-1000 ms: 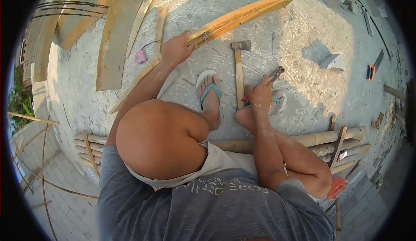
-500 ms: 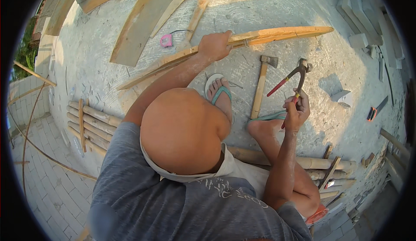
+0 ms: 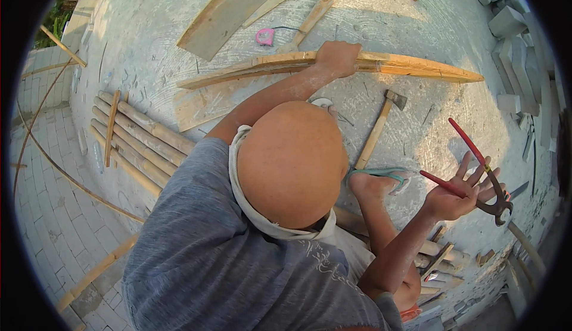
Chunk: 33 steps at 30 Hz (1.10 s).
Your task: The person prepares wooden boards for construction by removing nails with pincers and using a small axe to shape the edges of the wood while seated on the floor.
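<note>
My left hand (image 3: pixel 339 58) is closed over the middle of long, narrow wooden planks (image 3: pixel 429 69) stacked together, raised at a slant in front of my knee. Red-handled pincers (image 3: pixel 467 142) lie loosely in my right hand (image 3: pixel 450 203), palm up with the fingers spread around one handle. Their dark jaws point right and down, away from the planks, and the handles stand apart. Between the planks and my sandalled foot (image 3: pixel 369 185) lies a hatchet-like tool (image 3: pixel 374 135) with a wooden handle. My other foot is mostly hidden behind my knee.
A pink tape measure (image 3: pixel 265 37) and a short wood piece (image 3: pixel 313 21) lie beyond the planks. Wide boards (image 3: pixel 238 12) rest at the top. Bamboo poles (image 3: pixel 149 140) run beneath me. Grey blocks (image 3: pixel 509 22) stack up at right, and a blade (image 3: pixel 519 189) lies behind my right hand.
My right hand has moved right and nearer, and its fingers have spread. The pincers have turned from jaws up to jaws right and down. My left hand keeps its grip; the view has shifted.
</note>
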Available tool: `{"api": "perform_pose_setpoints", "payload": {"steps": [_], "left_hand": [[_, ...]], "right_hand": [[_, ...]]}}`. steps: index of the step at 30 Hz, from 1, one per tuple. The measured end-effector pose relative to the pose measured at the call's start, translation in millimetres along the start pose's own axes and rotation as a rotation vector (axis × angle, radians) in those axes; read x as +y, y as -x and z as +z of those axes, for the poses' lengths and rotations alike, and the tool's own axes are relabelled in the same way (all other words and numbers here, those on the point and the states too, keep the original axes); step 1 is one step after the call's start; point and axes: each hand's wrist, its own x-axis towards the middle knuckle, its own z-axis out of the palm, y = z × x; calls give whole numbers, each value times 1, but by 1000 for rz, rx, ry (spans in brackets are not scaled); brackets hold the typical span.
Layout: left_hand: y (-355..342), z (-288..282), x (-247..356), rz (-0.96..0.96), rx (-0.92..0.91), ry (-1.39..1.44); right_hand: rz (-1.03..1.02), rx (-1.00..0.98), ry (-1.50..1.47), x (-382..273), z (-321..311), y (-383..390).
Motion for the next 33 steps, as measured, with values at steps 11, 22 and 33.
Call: {"api": "perform_pose_setpoints", "payload": {"steps": [11,22,33], "left_hand": [[15,21,-2,56,169,-10],[19,27,-5,55,199,42],[17,24,-10,79,210,20]], "right_hand": [[1101,-778,18,71,16,20],[493,-1347,845,121,83,6],[838,-1153,576,129,81,26]]}}
